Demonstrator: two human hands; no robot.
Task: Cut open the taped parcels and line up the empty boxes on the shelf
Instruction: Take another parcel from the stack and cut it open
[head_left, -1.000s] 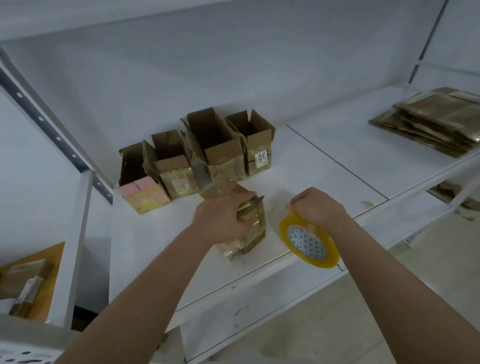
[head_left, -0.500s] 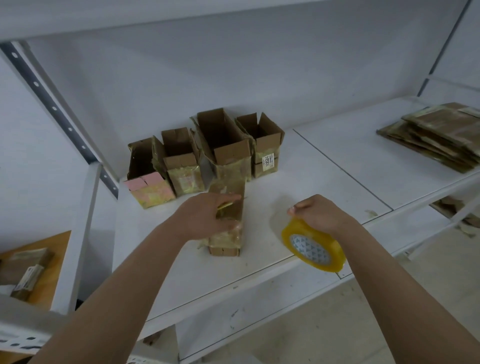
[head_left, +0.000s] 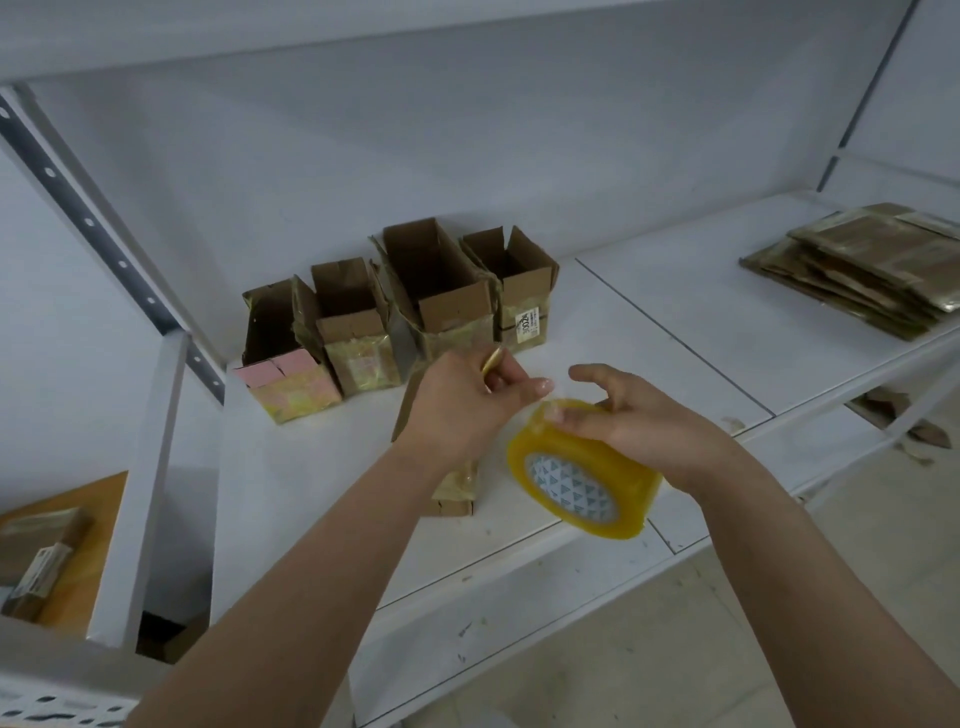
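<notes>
I count 4 opened boxes (head_left: 400, 317) lined up along the back of the shelf (head_left: 649, 332), flaps up, touching side by side, nothing visible inside from this angle, so that part looks done. One parcel (head_left: 454, 493) stands in front of the row, mostly hidden under my left hand (head_left: 462, 405), and I can't tell if its tape is cut yet. Left grip is pinching a small gold-coloured tool (head_left: 491, 359), prob. the cutter. Right hand (head_left: 628, 421) has fingers curled over a yellow tape roll (head_left: 582, 467) held just beside the parcel. Flattened packs (head_left: 862, 265) are stacked far right, well apart. I'd say approx. one parcel left to open & place in the row.
</notes>
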